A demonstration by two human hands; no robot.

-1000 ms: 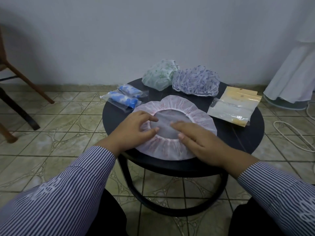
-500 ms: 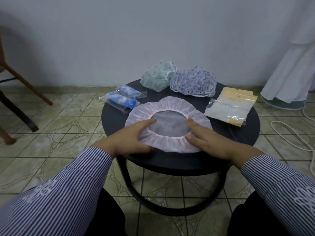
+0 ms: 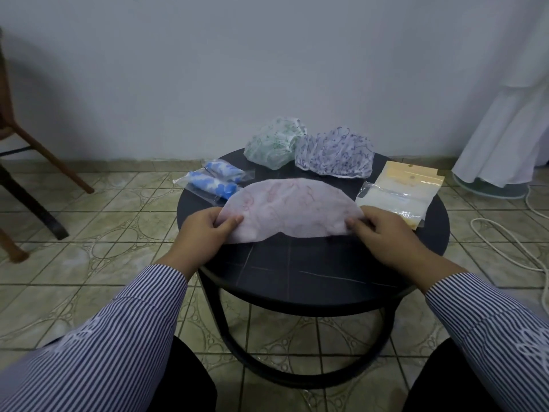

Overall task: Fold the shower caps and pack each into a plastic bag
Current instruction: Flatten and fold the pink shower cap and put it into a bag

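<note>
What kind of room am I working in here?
Likely a room in a home: a tiled floor, a small round black table as the worktop, and a wooden chair against a plain wall.

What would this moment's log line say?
step: folding | pink shower cap: halved | left hand: pinching | right hand: pinching

Round black table (image 3: 312, 272) bearing shower caps (image 3: 334, 156), filled bags (image 3: 214, 181), empty bags (image 3: 398, 197).
</note>
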